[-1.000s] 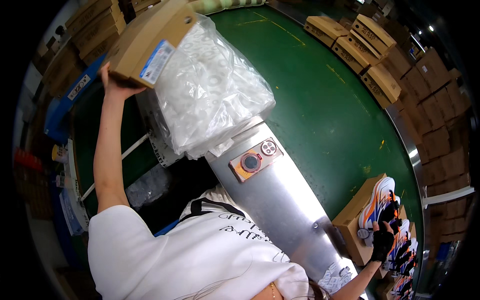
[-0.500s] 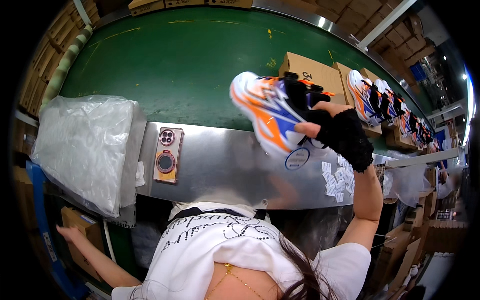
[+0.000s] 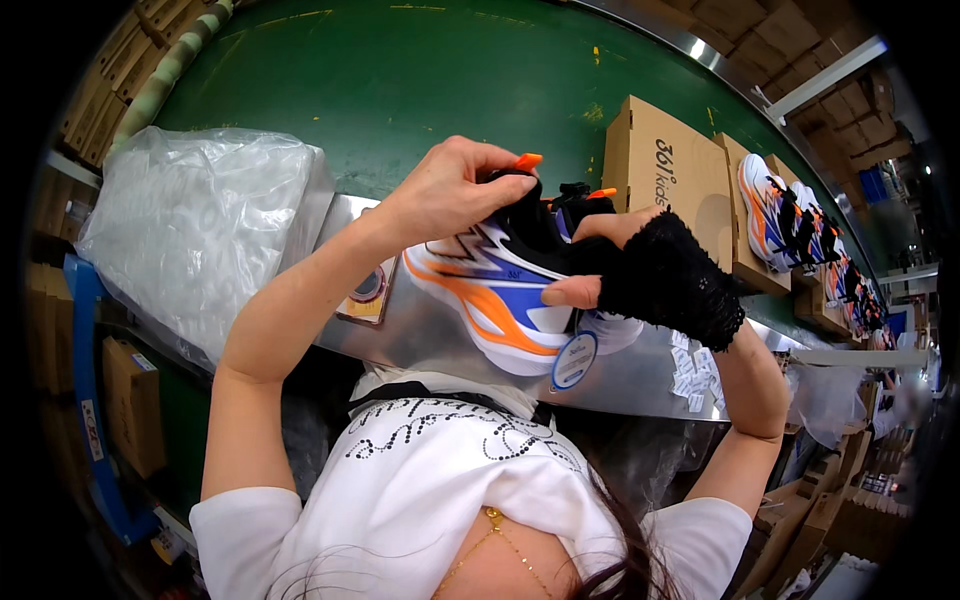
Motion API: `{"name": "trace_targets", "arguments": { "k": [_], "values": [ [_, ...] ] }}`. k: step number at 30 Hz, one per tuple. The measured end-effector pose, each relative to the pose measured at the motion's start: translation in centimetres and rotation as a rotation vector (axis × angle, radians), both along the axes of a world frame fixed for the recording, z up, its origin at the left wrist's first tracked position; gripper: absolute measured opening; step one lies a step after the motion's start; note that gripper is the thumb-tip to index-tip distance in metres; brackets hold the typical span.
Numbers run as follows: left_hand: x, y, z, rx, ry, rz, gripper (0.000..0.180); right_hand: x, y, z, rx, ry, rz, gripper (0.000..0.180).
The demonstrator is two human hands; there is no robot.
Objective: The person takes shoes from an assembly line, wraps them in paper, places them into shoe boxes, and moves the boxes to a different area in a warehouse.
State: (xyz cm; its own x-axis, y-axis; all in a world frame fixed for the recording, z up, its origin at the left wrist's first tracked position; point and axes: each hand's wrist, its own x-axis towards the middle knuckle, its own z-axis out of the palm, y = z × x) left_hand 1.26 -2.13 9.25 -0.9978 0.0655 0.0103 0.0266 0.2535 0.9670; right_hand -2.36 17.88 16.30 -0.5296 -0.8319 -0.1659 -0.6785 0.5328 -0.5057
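A sneaker in white, orange and blue [image 3: 510,300] is held over the metal table edge, its toe pointing left. Black fingerless lace covers part of my right hand [image 3: 645,265], which grips the sneaker near the heel, thumb on its side. Part of a second sneaker [image 3: 610,330] shows behind it in the same grip. A round-cornered blue and white hang tag [image 3: 575,360] dangles below. My left hand [image 3: 455,192] is closed in a pinch at the black shoe tongue, where an orange tab [image 3: 529,161] sticks out past the fingers.
A clear plastic bag bundle [image 3: 200,230] lies at left, a phone [image 3: 368,295] partly behind my left forearm. Small white paper packets [image 3: 695,375] are piled at right. Cardboard boxes [image 3: 665,165] and more sneakers [image 3: 770,215] line the green conveyor belt [image 3: 400,90]. A brown box [image 3: 132,400] stands lower left.
My left hand has come up from the lower left to the shoe tongue and pinches there. The held sneakers have moved down and left, closer to my body.
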Motion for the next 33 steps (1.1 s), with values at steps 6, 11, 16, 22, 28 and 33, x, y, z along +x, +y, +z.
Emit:
{"name": "trace_targets", "arguments": {
  "k": [6,11,16,22,28,33],
  "values": [
    [0.6,-0.7,-1.4,0.238,-0.241,0.046,0.028,0.5,1.5,-5.9,-0.188,0.220,0.292,0.040],
    [-1.4,-0.5,-8.1,-0.352,0.375,0.042,0.041,1.5,3.5,-11.1,-0.423,0.095,0.315,0.031],
    [-1.5,1.8,-7.9,-0.329,-0.117,-0.260,0.041,-4.6,8.5,-16.1,-0.034,0.649,-0.409,0.063],
    [-3.2,3.0,-8.1,-0.461,0.082,-0.256,0.057,-7.6,10.9,-19.1,-0.111,0.768,-0.520,0.077],
    [-5.9,5.4,-6.1,-0.743,0.424,-0.190,0.064,-6.5,7.7,-10.5,-1.179,0.276,-0.740,0.053],
    [-6.8,0.3,-8.5,-1.096,0.333,-0.161,0.028,-9.9,11.3,-15.6,-1.751,-0.661,-1.004,0.016]
  ]
}}
